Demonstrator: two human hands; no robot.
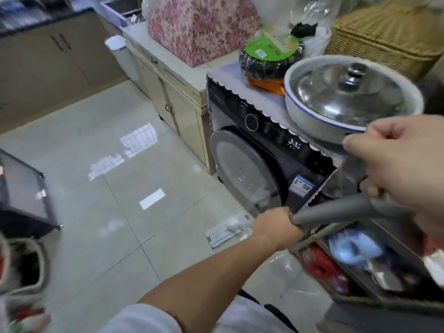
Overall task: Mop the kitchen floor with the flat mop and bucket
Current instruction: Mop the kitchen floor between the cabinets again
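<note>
Both grips, left (276,227) and right (406,169), curled round grey mop handle (336,212); white flat mop head (223,234) on pale tiled floor (108,212).

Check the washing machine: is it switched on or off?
On. The washing machine shows lit digits on its front display; the round door looks closed. The digits are too blurred to read.

Pale beige glossy tiled floor (101,212) around the dark grey front-loading washing machine (259,164). White flat mop head (224,234) just before it, on a grey round mop handle (336,210). Atop it, white enamel basin with blue rim line (310,116), silver steel lid (348,90). Behind, pink floral fabric cover (201,27); cream wooden cabinet (173,92) beside.
</note>
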